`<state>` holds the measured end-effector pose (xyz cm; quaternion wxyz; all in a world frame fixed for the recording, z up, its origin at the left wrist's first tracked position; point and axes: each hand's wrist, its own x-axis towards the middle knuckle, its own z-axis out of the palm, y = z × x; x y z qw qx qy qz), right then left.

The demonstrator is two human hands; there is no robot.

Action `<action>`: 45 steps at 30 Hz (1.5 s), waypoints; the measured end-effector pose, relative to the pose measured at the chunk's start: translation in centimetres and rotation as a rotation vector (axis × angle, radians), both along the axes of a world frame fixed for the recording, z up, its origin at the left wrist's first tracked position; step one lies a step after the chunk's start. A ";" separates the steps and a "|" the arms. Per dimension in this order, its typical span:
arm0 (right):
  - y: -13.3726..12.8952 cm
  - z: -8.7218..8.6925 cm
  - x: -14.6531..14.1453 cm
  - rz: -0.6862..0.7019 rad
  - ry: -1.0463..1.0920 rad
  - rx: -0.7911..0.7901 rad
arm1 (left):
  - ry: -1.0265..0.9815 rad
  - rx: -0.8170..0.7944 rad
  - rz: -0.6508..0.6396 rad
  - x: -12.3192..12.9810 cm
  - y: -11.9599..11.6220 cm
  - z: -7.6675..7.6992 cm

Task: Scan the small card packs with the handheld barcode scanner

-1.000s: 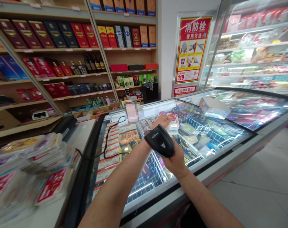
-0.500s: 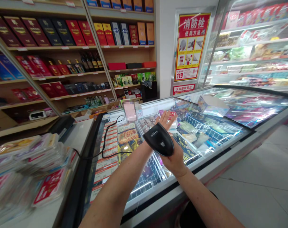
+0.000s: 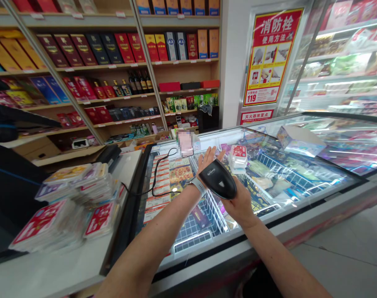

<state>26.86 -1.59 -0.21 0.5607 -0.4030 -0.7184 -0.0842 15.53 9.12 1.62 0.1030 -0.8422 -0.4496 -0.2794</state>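
My right hand (image 3: 240, 207) is wrapped round the handle of a black barcode scanner (image 3: 221, 181), held above the glass-topped freezer (image 3: 188, 258). Beyond the scanner, my left hand (image 3: 205, 159) stretches forward with its fingers apart, and no object shows in it. The scanner partly covers this hand and its palm. A grey watch (image 3: 199, 185) is on the left wrist. Right of the left fingertips, a small stack of clear packs with a red-and-white label (image 3: 238, 154) stands on the freezer glass, apart from the hand.
Stacks of similar packs (image 3: 50, 223) crowd the counter (image 3: 61, 271) at left. The scanner's cable (image 3: 154, 178) crosses the freezer. A cardboard box (image 3: 300, 140) stands on the glass farther right. Shelves of boxed bottles (image 3: 123, 47) line the back wall.
My left hand has come away from the small stack, which it overlapped before, and lies left of it. The view has turned left, showing more counter. The scanner remains in my right hand.
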 end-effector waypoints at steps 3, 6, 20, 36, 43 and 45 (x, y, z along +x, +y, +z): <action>0.1 -0.3 0.0 0.016 -0.004 -0.014 | -0.029 0.014 -0.004 -2.0 -0.8 -0.4; 0.2 -0.5 0.0 0.031 -0.020 -0.016 | -0.008 -0.011 0.009 -4.1 -2.2 -0.4; 0.1 -0.3 -0.1 0.058 -0.071 0.001 | 0.247 -0.062 0.305 -14.9 -10.9 -0.6; 0.3 -0.7 -0.2 0.109 -0.101 -0.030 | 0.299 -0.007 0.885 -25.7 -19.6 -3.0; 0.4 -0.7 -0.1 0.123 -0.109 -0.005 | 0.315 -0.037 0.899 -26.1 -20.1 -3.3; 0.4 -0.7 -0.1 0.131 -0.111 -0.011 | 0.300 -0.034 0.883 -26.1 -20.1 -3.1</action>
